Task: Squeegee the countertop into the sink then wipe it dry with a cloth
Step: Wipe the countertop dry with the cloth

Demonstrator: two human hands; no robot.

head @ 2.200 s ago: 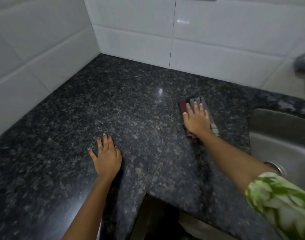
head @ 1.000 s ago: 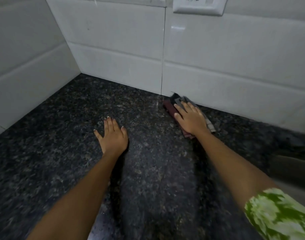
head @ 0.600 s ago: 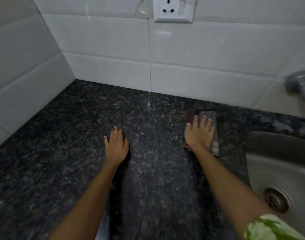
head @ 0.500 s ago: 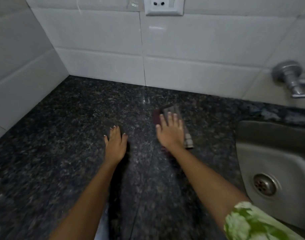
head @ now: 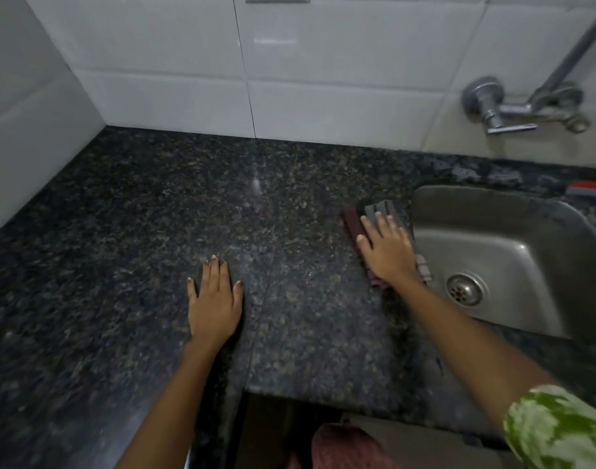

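A folded maroon and grey cloth (head: pixel 378 211) lies on the dark speckled granite countertop (head: pixel 147 211), right beside the left rim of the steel sink (head: pixel 513 252). My right hand (head: pixel 388 248) presses flat on the cloth with straight fingers, covering most of it. My left hand (head: pixel 213 296) rests flat on the counter's middle, fingers together, holding nothing. At the far right, behind the sink, a red and grey object (head: pixel 591 190) lies partly out of frame; I cannot tell what it is.
White tiled walls (head: pixel 175 62) close the counter at the back and left. A metal tap (head: pixel 513 106) sticks out of the wall above the sink. The drain (head: pixel 466 289) sits in the basin. The counter's front edge has a notch (head: pixel 290 421) below me.
My right hand has slid the cloth from the counter's middle rightward to the sink's rim. My left hand has stayed flat in place. The view has tilted down.
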